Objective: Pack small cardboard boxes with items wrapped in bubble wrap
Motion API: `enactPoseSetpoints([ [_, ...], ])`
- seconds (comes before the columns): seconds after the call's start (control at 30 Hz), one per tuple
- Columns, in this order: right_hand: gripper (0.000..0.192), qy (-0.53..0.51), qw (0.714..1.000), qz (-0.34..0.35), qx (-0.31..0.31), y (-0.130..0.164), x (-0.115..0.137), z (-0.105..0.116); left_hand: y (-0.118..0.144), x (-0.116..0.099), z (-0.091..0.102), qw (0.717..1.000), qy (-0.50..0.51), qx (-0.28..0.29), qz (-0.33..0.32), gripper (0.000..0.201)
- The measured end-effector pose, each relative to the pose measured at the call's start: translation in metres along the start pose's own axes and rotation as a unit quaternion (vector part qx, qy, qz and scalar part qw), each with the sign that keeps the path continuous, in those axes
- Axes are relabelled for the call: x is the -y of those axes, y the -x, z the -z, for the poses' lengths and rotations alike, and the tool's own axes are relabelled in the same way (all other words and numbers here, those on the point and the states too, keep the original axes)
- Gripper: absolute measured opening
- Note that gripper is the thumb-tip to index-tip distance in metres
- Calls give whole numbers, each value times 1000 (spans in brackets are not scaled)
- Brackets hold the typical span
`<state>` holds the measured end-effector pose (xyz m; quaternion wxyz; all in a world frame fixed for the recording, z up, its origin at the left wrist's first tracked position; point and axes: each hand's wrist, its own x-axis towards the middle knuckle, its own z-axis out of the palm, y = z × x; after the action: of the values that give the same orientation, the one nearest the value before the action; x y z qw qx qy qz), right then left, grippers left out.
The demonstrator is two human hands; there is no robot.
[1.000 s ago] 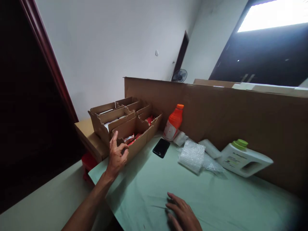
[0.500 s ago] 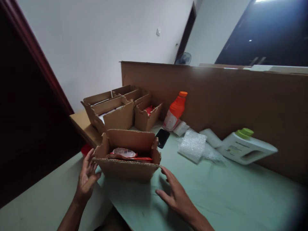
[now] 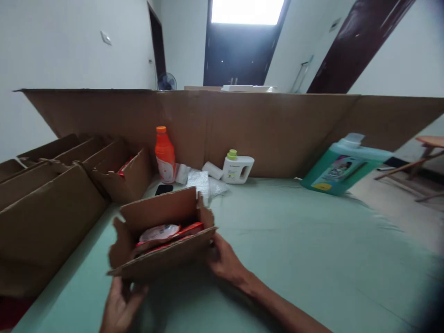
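An open cardboard box (image 3: 163, 256) with torn upper edges is tilted in front of me, held between both hands. Inside it lie red packets (image 3: 192, 227) and a whitish, clear-looking packet (image 3: 159, 232). My left hand (image 3: 121, 303) grips the box at its near left corner, thumb apart and fingertips partly hidden beneath it. At the right end, my right hand (image 3: 225, 261) closes on the box, with its fingers partly behind the cardboard.
More cardboard boxes (image 3: 52, 222) stand at the left. Along a cardboard partition (image 3: 270, 134) are an orange bottle (image 3: 165, 157), a black phone (image 3: 163, 189), bubble wrap (image 3: 199, 181), a white jug (image 3: 237, 169) and a green liquid jug (image 3: 342, 169). Pale green cloth covers the table (image 3: 294, 240).
My view has swung to the right, bringing the green jug into sight. Both hands, earlier beside the box with fingers spread, now hold it, and it has turned and tilted.
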<state>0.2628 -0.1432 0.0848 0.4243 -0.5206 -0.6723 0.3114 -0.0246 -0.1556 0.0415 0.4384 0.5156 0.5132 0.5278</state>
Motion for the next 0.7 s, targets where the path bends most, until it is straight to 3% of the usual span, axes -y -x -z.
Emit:
enactPoseSetpoints([
  [0.13, 41, 69, 987, -96, -108, 45, -35, 75, -5, -8, -80, 990, 2, 139, -9, 87],
  [0.23, 36, 112, 972, -149, -146, 81, -51, 104, -3, -12, -113, 981, -19, 193, -8, 86],
  [0.4, 52, 62, 974, -171, -138, 104, -57, 104, 0, -9, -121, 987, -68, 140, 38, 68],
  [0.53, 44, 54, 973, -170, -150, 104, -62, 95, 3, -6, -120, 981, -130, 134, 48, 49],
  [0.7, 39, 101, 974, -145, -139, 122, -69, 86, 24, -2, -123, 990, -123, 62, 32, 53],
])
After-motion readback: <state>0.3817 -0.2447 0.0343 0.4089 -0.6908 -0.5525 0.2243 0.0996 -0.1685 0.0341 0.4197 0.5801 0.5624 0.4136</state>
